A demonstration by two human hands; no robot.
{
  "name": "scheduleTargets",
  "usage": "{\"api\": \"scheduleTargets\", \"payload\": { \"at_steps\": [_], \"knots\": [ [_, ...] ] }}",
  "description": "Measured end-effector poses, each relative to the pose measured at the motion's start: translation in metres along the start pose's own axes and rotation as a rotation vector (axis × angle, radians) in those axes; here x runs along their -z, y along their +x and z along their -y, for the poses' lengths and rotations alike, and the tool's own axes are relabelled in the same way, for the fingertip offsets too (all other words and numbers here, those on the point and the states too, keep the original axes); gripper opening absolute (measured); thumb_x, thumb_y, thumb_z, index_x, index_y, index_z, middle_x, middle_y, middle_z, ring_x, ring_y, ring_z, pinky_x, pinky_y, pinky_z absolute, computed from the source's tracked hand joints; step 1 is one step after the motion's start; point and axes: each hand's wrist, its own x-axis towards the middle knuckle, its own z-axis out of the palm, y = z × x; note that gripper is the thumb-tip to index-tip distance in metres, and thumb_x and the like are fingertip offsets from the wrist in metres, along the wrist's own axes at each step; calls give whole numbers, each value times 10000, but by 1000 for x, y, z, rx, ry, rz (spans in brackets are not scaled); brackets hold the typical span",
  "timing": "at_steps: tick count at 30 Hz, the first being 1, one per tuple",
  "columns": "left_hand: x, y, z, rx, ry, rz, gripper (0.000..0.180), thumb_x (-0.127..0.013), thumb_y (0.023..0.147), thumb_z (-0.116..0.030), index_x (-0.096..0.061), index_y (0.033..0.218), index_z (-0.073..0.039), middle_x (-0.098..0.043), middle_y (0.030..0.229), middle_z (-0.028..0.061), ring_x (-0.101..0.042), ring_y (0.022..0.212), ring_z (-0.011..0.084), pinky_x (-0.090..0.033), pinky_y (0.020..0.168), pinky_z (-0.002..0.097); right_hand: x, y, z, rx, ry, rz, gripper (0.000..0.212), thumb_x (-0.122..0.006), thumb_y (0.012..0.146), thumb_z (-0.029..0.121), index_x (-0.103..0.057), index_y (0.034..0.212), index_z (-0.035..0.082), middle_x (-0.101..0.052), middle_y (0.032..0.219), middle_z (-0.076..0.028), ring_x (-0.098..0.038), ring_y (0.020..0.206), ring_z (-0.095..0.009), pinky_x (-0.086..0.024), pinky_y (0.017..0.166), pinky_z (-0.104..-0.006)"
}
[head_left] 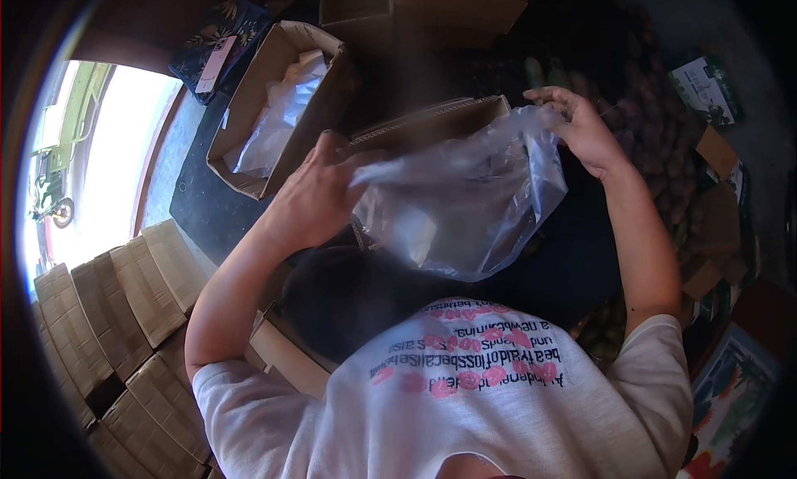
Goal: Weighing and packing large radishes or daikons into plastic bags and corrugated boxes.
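A clear plastic bag [473,209] is stretched between my two hands and hangs down toward my lap. My left hand [320,188] grips its left edge, fingers closed. At the upper right corner my right hand [574,124] pinches the film between closed fingers. Behind and partly under the bag stands an open cardboard box [432,120]; its near side is mostly covered by the plastic. What lies inside that box is hidden.
To the left, a long open carton [320,39] holds clear plastic bags [286,105]. A pink phone [216,64] lies on a dark patterned item beyond it. Folded cardboard boxes [108,313] are stacked at lower left. A larger carton [457,6] stands at the back; dark roundish items [664,155] are piled at right.
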Motion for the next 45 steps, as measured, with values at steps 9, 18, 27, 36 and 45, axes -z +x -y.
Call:
{"api": "scheduleTargets", "payload": {
  "at_steps": [9,18,27,36,45],
  "knots": [
    [-43,-25,78,587,-1197,-70,208,-539,1002,-76,-619,1182,-11,-678,1047,50,-657,951,152,-519,834,317,11,44,-46,-142,490,-187,218,-617,871,-79,-618,1072,6,-653,1025,-101,-681,888,-207,-603,773,-341],
    [-101,5,132,509,-1944,-346,182,-507,1015,-62,-609,1157,-9,-686,1046,111,-694,920,222,-578,833,354,-4,84,-64,-330,455,-139,157,-670,922,140,-671,985,-4,-701,894,-115,-700,778,-186,-601,685,-356],
    [-156,-12,152,567,-883,-1007,258,-559,1006,-170,-554,1176,25,-602,1119,122,-578,1022,201,-458,925,317,-18,102,-138,-436,698,-1,476,-647,914,303,-528,1337,119,-591,1245,-75,-540,1195,-211,-464,1008,-406],
    [-52,-11,34,-185,58,-261,378,-803,745,-192,-651,1056,-39,-630,1101,150,-512,1150,357,-422,987,451,8,7,-65,296,-512,187,432,-722,778,77,-537,1168,54,-550,1156,-52,-486,1204,-180,-349,1101,-363],
    [-60,-22,37,-677,88,-443,258,-845,594,-159,-717,818,-150,-609,801,-14,-603,830,215,-469,793,393,22,-38,-59,487,-608,188,219,-804,672,16,-637,812,33,-601,865,-61,-585,969,-248,-452,914,-374]
  ]
}}
